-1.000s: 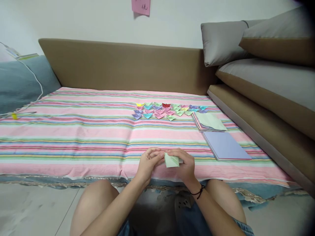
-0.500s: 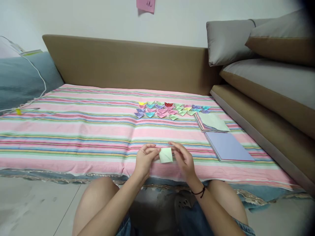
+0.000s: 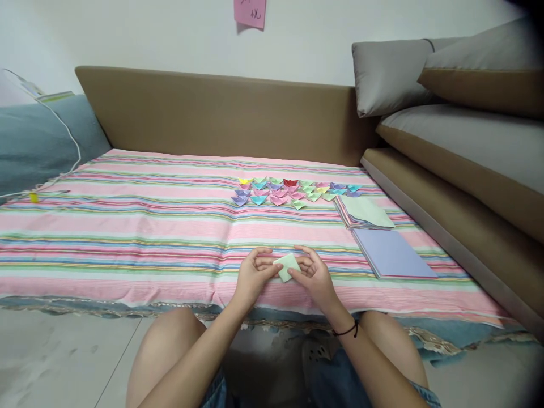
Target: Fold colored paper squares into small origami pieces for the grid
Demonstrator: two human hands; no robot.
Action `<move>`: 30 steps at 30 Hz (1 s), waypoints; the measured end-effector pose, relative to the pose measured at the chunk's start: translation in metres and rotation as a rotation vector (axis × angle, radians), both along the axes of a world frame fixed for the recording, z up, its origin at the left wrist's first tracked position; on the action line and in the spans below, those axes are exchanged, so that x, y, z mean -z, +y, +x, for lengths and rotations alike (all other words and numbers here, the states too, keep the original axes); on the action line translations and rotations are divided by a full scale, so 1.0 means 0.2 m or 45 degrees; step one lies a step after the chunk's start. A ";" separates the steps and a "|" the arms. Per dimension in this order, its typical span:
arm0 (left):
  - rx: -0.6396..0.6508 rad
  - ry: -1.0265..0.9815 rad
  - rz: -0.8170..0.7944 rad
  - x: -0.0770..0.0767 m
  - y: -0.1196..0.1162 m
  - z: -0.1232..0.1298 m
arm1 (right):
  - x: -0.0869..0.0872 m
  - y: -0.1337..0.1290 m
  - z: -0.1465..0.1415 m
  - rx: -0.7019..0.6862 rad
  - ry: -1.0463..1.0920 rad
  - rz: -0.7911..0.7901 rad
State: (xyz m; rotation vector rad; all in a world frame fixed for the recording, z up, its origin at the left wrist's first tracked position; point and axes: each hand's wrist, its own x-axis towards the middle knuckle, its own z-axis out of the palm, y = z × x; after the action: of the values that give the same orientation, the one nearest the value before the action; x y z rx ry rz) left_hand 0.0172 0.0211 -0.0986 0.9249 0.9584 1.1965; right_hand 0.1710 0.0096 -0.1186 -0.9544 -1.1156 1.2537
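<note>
A small folded square of pale green paper [image 3: 289, 267] is held between my two hands, turned so that a corner points toward me. My left hand [image 3: 254, 276] grips its left side, thumb on top and fingers behind. On the right side my right hand [image 3: 315, 279] pinches it in the same way, a dark band round the wrist. Beyond the hands, rows of small folded paper boats [image 3: 279, 198] in several colours lie on the striped cloth [image 3: 178, 229].
To the right lie a stack of pale green paper [image 3: 370, 212] and a stack of lilac paper [image 3: 393, 253]. Grey and brown cushions [image 3: 471, 133] are piled at the right. A white cable [image 3: 68, 130] runs along the left. My knees are below the cloth's front edge.
The green paper has turned from roughly level to a diamond position. My right hand has closed onto it, its thumb now on the paper. The view has tilted slightly.
</note>
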 end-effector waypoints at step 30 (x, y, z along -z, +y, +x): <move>0.379 0.149 -0.029 -0.01 -0.01 0.02 | -0.04 -0.02 -0.01 0.128 -0.043 -0.030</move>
State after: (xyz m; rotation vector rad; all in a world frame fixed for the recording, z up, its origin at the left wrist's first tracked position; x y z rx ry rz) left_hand 0.0213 0.0199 -0.0964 1.0865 0.8885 0.8862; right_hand 0.1696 0.0065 -0.1106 -1.0404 -1.0683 1.1752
